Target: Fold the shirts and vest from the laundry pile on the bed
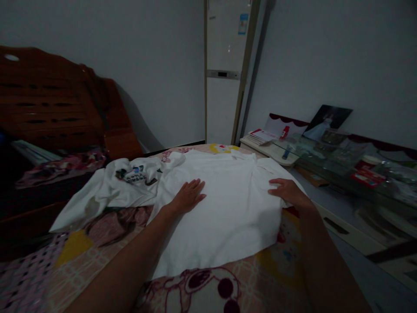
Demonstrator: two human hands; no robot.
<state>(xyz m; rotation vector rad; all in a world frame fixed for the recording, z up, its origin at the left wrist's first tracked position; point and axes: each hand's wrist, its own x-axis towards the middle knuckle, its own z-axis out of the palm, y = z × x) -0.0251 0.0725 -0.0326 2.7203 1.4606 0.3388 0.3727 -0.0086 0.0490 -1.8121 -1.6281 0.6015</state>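
Observation:
A white shirt (224,208) lies spread out on a patterned bedspread (208,295), its lower edge toward me. My left hand (188,196) rests palm down on the left part of the shirt, fingers stretched out. At the shirt's right side, by the sleeve (273,167), my right hand (288,191) touches the cloth with its fingers apart. Left of the shirt is a crumpled white garment (107,187) with a dark printed design. A brownish-pink cloth (112,226) shows partly from under that garment.
A carved wooden chair (52,100) stands at the left with patterned fabric (70,165) on it. A tall white cabinet-like unit (223,104) fills the corner. Along the right wall runs a glass-topped stand (312,152) bearing papers (261,136), a red bottle (284,132) and a picture (327,121).

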